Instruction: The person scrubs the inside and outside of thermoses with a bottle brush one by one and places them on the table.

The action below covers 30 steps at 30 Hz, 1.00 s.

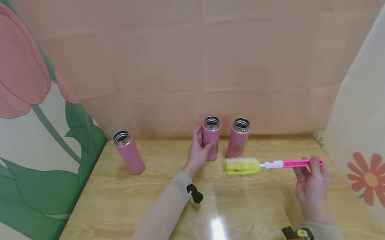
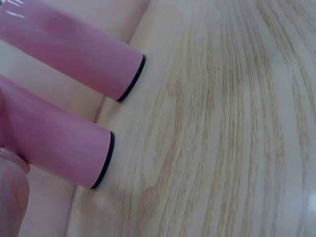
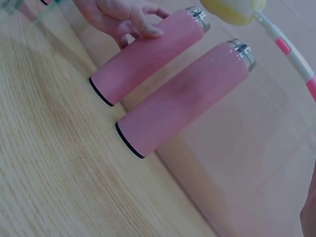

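The left hand grips a pink bottle, upright on the surface, mouth toward twelve o'clock; the right hand pinches a brush near its handle end. The brush lies roughly level, sponge head toward nine; from the right hand, the gripped bottle sits between nine and ten, past a second bottle.

smooth bottles have shiny metal necks; the brush head looks spongy, its handle plastic; the wood-grained tabletop gleams.
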### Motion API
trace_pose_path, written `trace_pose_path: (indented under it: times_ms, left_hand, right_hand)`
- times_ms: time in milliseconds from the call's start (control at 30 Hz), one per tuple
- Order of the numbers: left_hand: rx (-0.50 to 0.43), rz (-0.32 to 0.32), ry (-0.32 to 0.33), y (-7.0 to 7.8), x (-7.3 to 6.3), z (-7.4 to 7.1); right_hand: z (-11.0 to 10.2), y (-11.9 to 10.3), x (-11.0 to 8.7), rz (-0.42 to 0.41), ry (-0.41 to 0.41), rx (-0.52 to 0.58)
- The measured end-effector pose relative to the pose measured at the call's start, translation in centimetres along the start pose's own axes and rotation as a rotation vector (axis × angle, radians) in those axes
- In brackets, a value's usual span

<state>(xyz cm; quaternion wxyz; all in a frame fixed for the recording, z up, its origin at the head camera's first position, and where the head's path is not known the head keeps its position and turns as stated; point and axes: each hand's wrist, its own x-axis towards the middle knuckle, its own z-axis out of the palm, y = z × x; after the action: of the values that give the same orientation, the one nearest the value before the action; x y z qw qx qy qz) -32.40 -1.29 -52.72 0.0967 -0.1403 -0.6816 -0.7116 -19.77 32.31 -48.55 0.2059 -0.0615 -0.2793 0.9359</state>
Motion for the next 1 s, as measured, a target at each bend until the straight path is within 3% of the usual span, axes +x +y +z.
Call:
trace_pose_path:
  times_ms: [233, 400, 667, 1000]
  left_hand:
    - [0.049, -0.007, -0.005, -0.2, -0.1, -0.4]
    - [0.091, -0.026, -0.008, 0.3, -0.6, -1.7]
    - [0.109, 0.037, -0.032, 2.0, -2.9, -5.4]
    - [0.114, 0.115, -0.058, 3.3, -6.9, -12.2]
  right_hand:
    - [0.3, 0.3, 0.4, 0.004, -0.003, -0.02]
    - [0.5, 0.6, 0.7, 0.0, -0.008, -0.005]
    - [0.7, 0.8, 0.8, 0.012, -0.02, 0.019]
    - [2.7, 2.2, 0.5, -0.02, -0.051, 0.017]
